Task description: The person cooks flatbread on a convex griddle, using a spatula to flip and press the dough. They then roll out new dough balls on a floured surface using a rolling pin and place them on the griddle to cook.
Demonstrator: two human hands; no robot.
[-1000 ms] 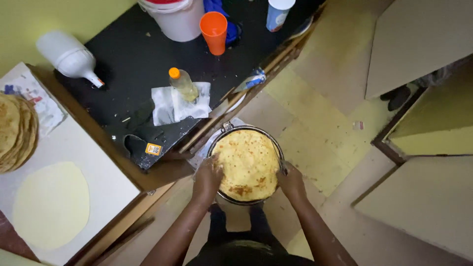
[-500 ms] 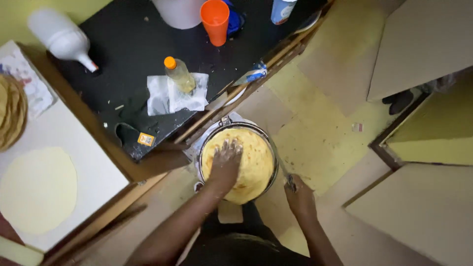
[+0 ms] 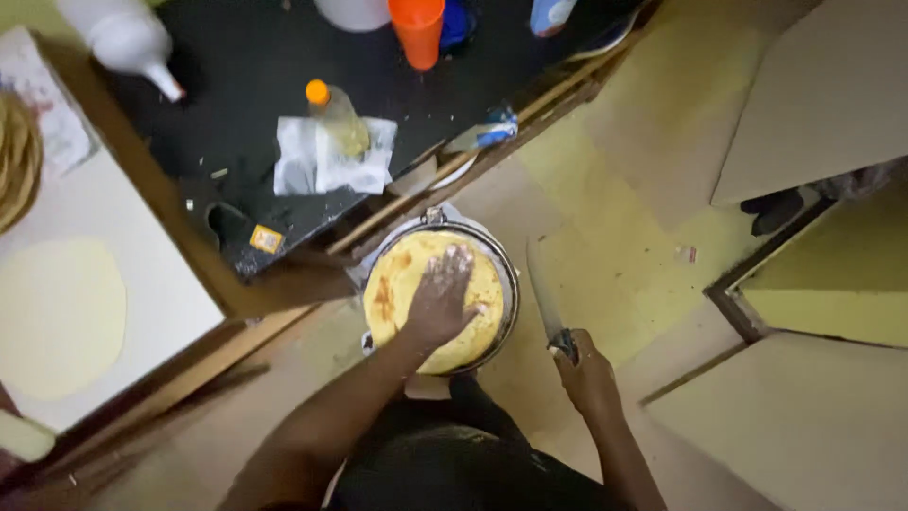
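Observation:
A round cooked flatbread (image 3: 402, 284) with brown spots lies in a metal pan (image 3: 506, 274) low in front of me. My left hand (image 3: 443, 301) rests flat on the flatbread, fingers spread and dusted with flour. To the right of the pan, my right hand (image 3: 584, 374) grips the handle of a long knife (image 3: 543, 291), whose blade points away from me beside the pan's rim.
A dark counter (image 3: 246, 123) holds an orange cup (image 3: 417, 31), a small bottle with an orange cap (image 3: 338, 115) on white paper, and a white jug (image 3: 123, 40). A raw dough round (image 3: 57, 317) lies on a white board at left. Yellowish floor and cabinet panels at right.
My left hand moved from the pan's rim onto the flatbread and stays pressed there. My right hand left the pan, dropped to the right and now holds a knife.

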